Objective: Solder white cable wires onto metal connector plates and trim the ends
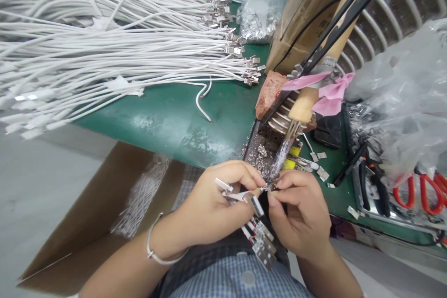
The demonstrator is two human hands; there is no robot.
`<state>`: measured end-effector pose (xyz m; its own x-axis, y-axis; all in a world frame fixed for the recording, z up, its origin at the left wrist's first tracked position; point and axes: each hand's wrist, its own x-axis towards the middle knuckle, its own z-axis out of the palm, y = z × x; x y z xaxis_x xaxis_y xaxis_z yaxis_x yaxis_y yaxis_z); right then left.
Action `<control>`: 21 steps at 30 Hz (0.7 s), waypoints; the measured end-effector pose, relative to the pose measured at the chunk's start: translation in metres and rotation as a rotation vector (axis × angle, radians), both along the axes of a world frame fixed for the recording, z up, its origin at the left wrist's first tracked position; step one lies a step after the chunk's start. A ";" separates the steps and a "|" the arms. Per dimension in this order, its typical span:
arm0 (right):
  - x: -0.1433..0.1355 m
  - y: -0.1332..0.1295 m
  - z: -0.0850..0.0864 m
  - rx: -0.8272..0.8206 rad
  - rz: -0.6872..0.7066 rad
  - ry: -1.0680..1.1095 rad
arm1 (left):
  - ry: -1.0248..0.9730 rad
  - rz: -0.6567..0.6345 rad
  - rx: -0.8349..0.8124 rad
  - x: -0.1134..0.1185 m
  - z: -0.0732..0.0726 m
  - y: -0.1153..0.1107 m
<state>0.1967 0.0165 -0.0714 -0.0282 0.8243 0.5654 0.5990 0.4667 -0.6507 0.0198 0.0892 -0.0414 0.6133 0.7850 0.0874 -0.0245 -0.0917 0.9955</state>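
My left hand [223, 195] is closed on white cables whose metal USB connectors [263, 251] hang below its fingers. One cable end is pinched between its thumb and forefinger. My right hand [300, 209] pinches a small metal connector piece [270, 187] against that cable's end, so the fingertips of both hands nearly meet. Just above them is the silvery tip of a soldering iron [279, 156], which has a wooden collar [303, 106] and a pink ribbon [331, 95]. The exact contact between tip and wires is too small to tell.
Bundles of white cables [139, 46] cover the back left of the green table [167, 125]. A reddish block [270, 93] stands beside the iron. Red-handled tools [428, 193] and plastic bags [412, 79] lie right. An open cardboard box [94, 195] is below left.
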 end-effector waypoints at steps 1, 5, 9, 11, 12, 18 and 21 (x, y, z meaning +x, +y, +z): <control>0.000 0.001 0.000 0.002 0.001 0.000 | 0.003 0.001 0.007 0.000 0.000 0.000; -0.002 0.003 0.002 -0.009 0.004 0.011 | -0.003 0.001 0.013 0.001 -0.001 0.000; -0.002 0.003 0.003 -0.031 0.009 0.026 | -0.005 -0.002 0.006 0.002 -0.001 0.000; -0.001 0.001 0.002 -0.040 0.013 0.035 | 0.000 -0.010 -0.007 0.002 -0.001 0.000; -0.001 0.000 0.002 -0.048 0.017 0.043 | 0.005 -0.017 -0.008 0.001 -0.001 0.000; -0.002 -0.010 0.001 -0.074 0.071 0.077 | 0.041 -0.042 -0.010 -0.003 -0.003 -0.006; -0.002 -0.013 0.004 -0.061 0.085 0.093 | 0.030 -0.059 -0.009 -0.005 -0.005 -0.009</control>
<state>0.1946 0.0031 -0.0672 -0.0494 0.8543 0.5174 0.4947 0.4710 -0.7304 0.0150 0.0799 -0.0467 0.6606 0.7483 0.0612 0.0007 -0.0822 0.9966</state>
